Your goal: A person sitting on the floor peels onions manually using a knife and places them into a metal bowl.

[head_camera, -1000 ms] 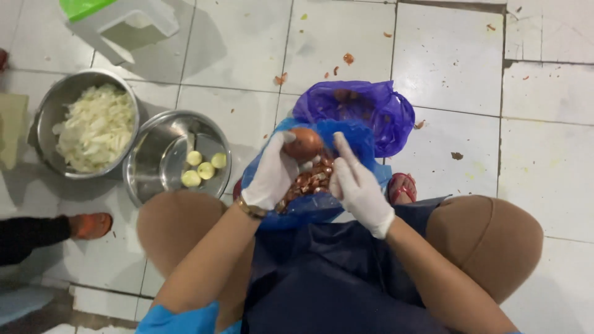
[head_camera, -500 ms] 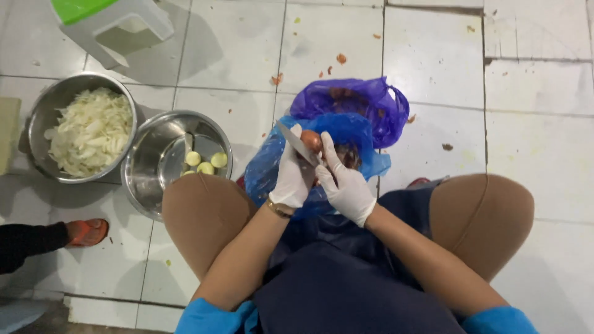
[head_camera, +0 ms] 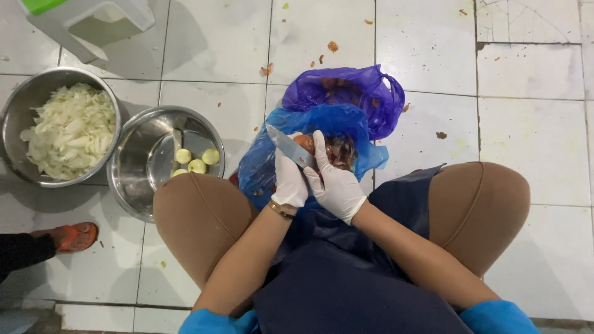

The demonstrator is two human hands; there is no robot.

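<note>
- We take the blue plastic bag (head_camera: 260,167) as the landmark; it lies open on the white tiled floor (head_camera: 532,124), just ahead of our knees.
- Left of the blue bag, well apart, stands a steel bowl of chopped pale vegetable (head_camera: 59,127).
- Between that bowl and the blue bag stands a second steel bowl (head_camera: 139,179), holding a few peeled, pale round pieces (head_camera: 197,162).
- Just behind the blue bag and touching it lies a purple plastic bag (head_camera: 365,93) with reddish peelings inside.
- Over the blue bag, our right hand (head_camera: 334,182), in a white glove, is closed around a small reddish onion (head_camera: 304,143).
- Our left hand (head_camera: 289,182), also gloved, grips a knife (head_camera: 289,147); its blade lies against the onion, the tip pointing to the bag's left.
- Far left of the blue bag, another person's foot in an orange sandal (head_camera: 77,235) rests on the floor.
</note>
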